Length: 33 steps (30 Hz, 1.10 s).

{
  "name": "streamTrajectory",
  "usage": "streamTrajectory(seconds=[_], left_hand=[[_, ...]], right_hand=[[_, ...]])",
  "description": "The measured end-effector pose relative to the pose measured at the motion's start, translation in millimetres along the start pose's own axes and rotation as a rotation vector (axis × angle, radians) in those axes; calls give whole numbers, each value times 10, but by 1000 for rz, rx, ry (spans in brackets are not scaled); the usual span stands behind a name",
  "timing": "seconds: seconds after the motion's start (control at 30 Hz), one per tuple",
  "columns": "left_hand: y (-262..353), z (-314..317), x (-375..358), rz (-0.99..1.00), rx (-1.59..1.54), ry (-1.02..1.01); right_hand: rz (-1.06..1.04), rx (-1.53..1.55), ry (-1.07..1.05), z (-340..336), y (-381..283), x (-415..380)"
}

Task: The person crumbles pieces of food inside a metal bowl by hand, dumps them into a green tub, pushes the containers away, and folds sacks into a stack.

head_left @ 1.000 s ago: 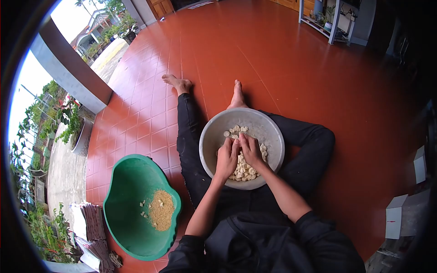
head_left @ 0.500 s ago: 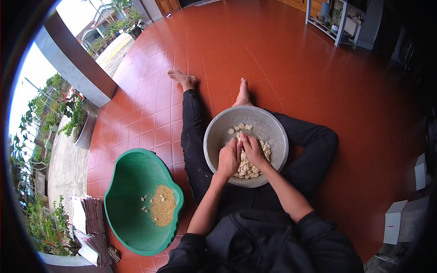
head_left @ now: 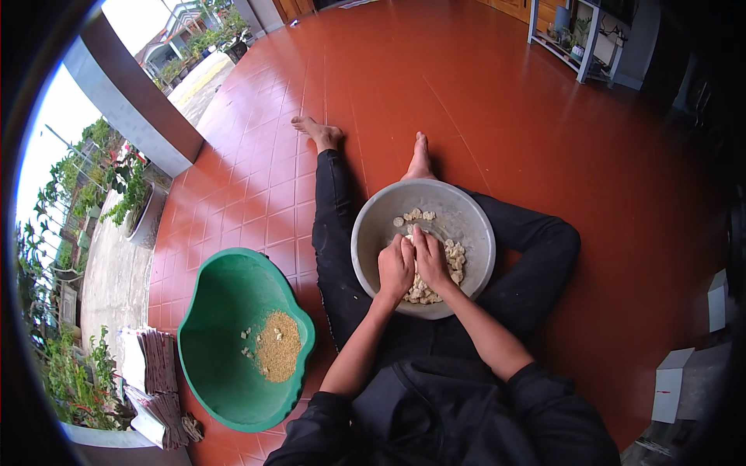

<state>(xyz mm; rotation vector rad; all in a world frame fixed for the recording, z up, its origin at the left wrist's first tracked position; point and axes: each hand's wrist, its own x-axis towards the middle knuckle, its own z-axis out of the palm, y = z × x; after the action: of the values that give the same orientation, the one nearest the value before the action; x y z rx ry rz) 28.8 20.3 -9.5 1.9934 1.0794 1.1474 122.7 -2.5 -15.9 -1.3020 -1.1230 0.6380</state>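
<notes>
A round grey metal bowl (head_left: 371,225) rests between my legs, with pale, crumbly lumps (head_left: 455,259) heaped on its near and right side. A few more pieces lie toward its far side. Over the bowl, my left hand (head_left: 395,269) and my right hand (head_left: 432,261) meet with fingertips pinched together. A whitish lump (head_left: 409,237) shows at the fingertips, mostly covered by the fingers. To the left on the floor stands a green scoop-shaped basin (head_left: 214,349). Inside it are yellowish grains (head_left: 280,351) and several small pale pieces.
My outstretched legs (head_left: 332,225) frame the bowl on the red tiled floor (head_left: 388,70). Bundled stacks of paper or sacks (head_left: 159,361) sit left of the basin. White boxes (head_left: 670,384) stand at the right edge. Potted plants (head_left: 144,217) and a pillar (head_left: 144,101) line the left.
My hands stay together over the bowl, with only slight finger movement. The whole view has shifted a little.
</notes>
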Motion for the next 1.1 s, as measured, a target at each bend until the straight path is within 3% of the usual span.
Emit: streamTrajectory(seconds=[0.27,0.5,0.57,0.63,0.73,0.83,1.1], left_hand=[[42,-4,7,-3,-111,-13],[-24,85,-7,-120,-345,7],[10,98,-11,-151,-408,2],[32,122,-44,-272,-687,-23],[8,117,-83,-438,-867,-43],[-122,187,-130,-540,-969,-3],[-438,190,-200,-765,-1088,-101]], right_hand=[[-83,-40,75,26,21,3],[-124,-72,112,39,19,-16],[-222,-189,93,-5,-21,1],[-280,-216,77,-36,7,11],[-351,-255,35,-55,56,20],[-434,-330,-6,-52,154,44],[-382,-326,-158,-9,430,29]])
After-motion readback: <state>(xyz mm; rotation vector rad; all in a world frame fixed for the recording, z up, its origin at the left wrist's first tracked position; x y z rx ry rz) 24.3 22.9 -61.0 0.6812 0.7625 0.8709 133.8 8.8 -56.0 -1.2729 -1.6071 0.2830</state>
